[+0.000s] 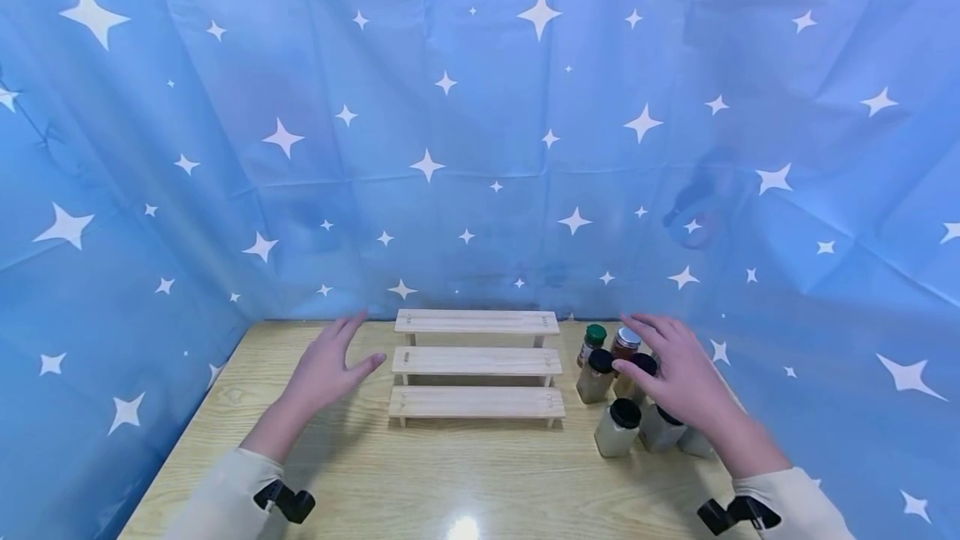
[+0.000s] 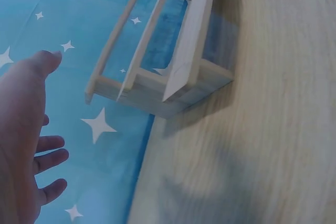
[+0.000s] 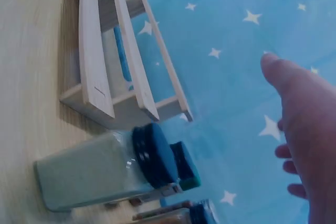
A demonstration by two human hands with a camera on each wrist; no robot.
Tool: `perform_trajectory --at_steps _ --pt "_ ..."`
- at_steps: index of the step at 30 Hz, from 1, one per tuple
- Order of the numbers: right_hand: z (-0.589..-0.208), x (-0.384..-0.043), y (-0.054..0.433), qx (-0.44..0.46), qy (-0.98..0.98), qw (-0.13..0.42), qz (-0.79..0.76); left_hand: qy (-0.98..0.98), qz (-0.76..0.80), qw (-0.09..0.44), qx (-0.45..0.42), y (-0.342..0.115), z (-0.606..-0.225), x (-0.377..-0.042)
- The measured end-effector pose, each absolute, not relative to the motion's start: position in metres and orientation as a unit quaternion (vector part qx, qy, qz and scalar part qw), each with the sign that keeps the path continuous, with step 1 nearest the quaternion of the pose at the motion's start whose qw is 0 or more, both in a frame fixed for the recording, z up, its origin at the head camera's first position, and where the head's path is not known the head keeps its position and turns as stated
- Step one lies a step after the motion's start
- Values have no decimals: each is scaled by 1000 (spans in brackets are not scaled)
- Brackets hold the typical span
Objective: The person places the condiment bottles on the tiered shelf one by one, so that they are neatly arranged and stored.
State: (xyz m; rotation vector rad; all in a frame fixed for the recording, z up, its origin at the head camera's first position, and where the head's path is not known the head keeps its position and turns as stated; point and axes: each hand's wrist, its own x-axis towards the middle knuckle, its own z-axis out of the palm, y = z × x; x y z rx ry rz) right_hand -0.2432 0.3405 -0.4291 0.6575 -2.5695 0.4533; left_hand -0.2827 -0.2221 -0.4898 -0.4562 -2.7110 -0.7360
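Jars (image 1: pixel 617 438) stand beside a wooden rack (image 1: pixel 476 362), left hand (image 1: pixel 324 372) and right hand (image 1: pixel 681 372) raised, relaxed and empty.

The head view looks forward and down from farther back. Each wrist view looks from close up, tipped sideways, past the left hand (image 1: pixel 327 367) or right hand (image 1: pixel 681 372). All three share the pale wooden three-step rack (image 1: pixel 477 361) and blue cloth with white stars (image 1: pixel 495 132).

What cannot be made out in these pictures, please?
Head view: the lid of the rightmost jar, hidden by the right hand.
Head view: any writing on the green-lidded jar, too small.
Right wrist view: the rest of the lowest jar, past the bottom edge.
Left wrist view: part of the left hand, past the left edge.
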Motion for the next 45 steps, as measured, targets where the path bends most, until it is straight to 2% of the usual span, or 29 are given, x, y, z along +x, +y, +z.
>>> perform_trajectory --at_steps 7,29,40,45 --pt "-439 -231 337 251 -919 238 190 -933 -305 114 -151 -217 -505 -274" --pt "-454 -197 332 185 -937 142 259 -900 -420 -9 -119 -201 -541 -262" --pt "-470 -192 330 145 -938 97 299 -884 -453 -30 -109 -197 -546 -260" --pt "-478 -191 330 150 -934 99 309 -872 -474 -43 -114 -196 -548 -259"
